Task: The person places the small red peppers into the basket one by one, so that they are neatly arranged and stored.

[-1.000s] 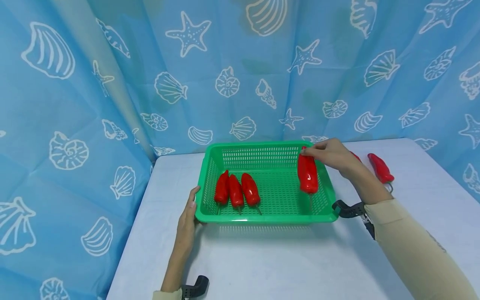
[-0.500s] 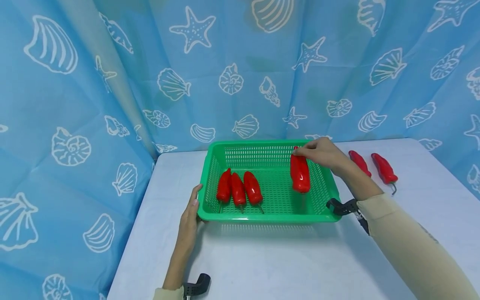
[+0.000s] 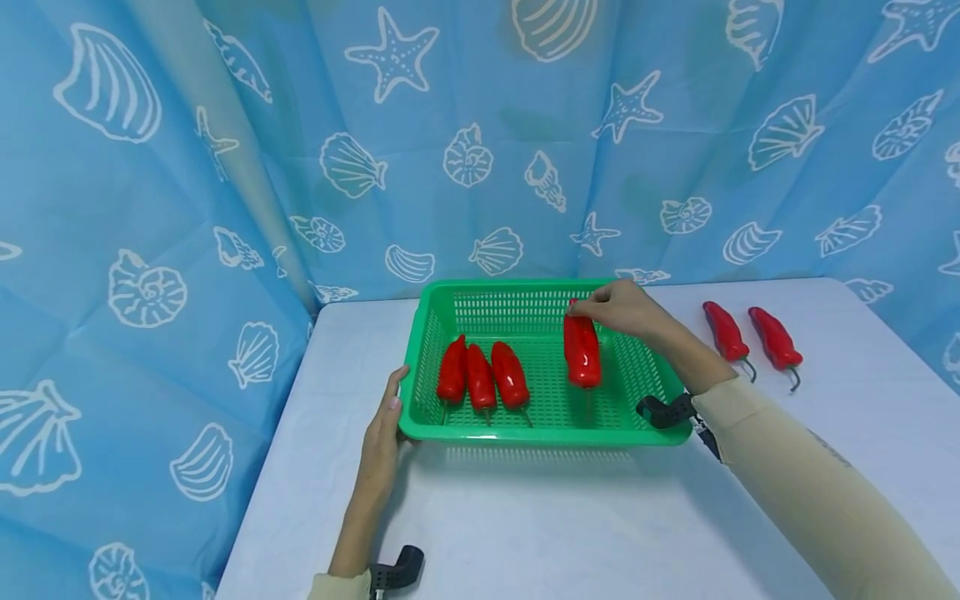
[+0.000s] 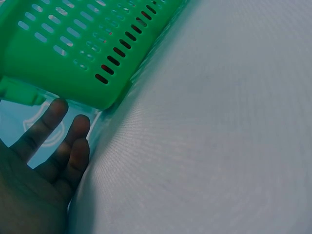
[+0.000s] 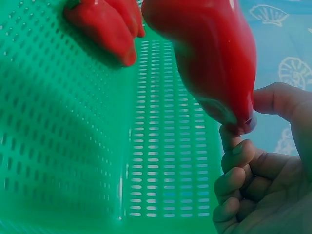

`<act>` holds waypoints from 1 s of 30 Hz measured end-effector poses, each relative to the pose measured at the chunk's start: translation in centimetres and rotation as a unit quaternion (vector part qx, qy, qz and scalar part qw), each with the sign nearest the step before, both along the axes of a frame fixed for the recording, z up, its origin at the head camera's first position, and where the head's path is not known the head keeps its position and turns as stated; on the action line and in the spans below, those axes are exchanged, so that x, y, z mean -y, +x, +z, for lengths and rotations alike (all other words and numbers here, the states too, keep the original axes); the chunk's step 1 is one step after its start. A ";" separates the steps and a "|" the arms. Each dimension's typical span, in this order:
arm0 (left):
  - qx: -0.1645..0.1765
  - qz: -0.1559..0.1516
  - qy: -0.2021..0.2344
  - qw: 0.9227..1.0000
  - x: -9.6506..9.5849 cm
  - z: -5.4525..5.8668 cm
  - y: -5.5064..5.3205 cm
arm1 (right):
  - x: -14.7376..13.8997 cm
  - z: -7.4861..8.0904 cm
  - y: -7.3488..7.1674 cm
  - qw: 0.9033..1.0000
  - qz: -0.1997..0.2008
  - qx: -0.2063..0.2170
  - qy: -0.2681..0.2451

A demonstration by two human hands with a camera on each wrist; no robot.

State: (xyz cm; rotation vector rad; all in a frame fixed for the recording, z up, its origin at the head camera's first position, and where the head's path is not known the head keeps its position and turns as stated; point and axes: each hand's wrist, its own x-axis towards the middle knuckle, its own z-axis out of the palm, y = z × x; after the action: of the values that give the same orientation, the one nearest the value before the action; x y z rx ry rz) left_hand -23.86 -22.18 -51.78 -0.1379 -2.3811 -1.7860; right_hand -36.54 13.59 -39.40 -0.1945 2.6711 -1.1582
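My right hand (image 3: 621,308) pinches a red pepper (image 3: 582,354) by its pointed tip over the right half of the green basket (image 3: 540,435). The pepper hangs tip up, its stem pointing down; in the right wrist view the pepper (image 5: 214,53) has thumb and fingertips at its narrow end. Inside the basket on the left lie three more red peppers (image 3: 481,379), side by side. My left hand (image 3: 381,437) rests against the basket's left side, near the front corner. In the left wrist view that hand (image 4: 48,161) has its fingers loosely extended at the basket wall (image 4: 63,73).
Two red peppers (image 3: 775,337) lie on the white table (image 3: 540,525) to the right of the basket. Behind the table hangs a blue curtain (image 3: 420,192) with white shell prints, which also runs along the left side.
My right hand has moved left over the basket with the pepper, uncovering the two peppers on the table at the right. The left hand stays at the basket's side.
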 end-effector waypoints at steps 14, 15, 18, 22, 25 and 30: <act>0.008 -0.009 0.007 1.000 0.0 0.2 0.1 | 1.9 -2.2 -1.1 0.999 0.026 0.011 0.030; 0.008 -0.010 0.009 1.000 0.0 0.2 0.1 | 2.1 -2.3 -1.2 0.999 0.028 0.013 0.031; 0.008 -0.010 0.011 1.000 0.0 0.2 0.1 | 2.4 -2.8 -1.4 0.999 0.033 0.017 0.031; 0.006 -0.010 0.007 1.000 0.0 0.0 0.0 | 2.7 -3.2 -1.8 0.998 0.043 0.026 0.026; 0.005 -0.007 0.004 1.000 0.1 0.0 -0.1 | 2.9 -3.3 -2.0 0.998 0.047 0.039 0.017; 0.005 -0.005 0.001 1.000 0.2 0.0 0.0 | 3.1 -3.7 -2.5 0.997 0.048 0.057 0.009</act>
State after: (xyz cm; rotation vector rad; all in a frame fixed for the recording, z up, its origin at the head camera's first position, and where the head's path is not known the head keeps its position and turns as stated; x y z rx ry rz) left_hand -23.91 -22.36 -51.73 -0.1412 -2.3905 -1.7966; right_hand -39.01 10.45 -43.09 -0.2414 2.5428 -1.0812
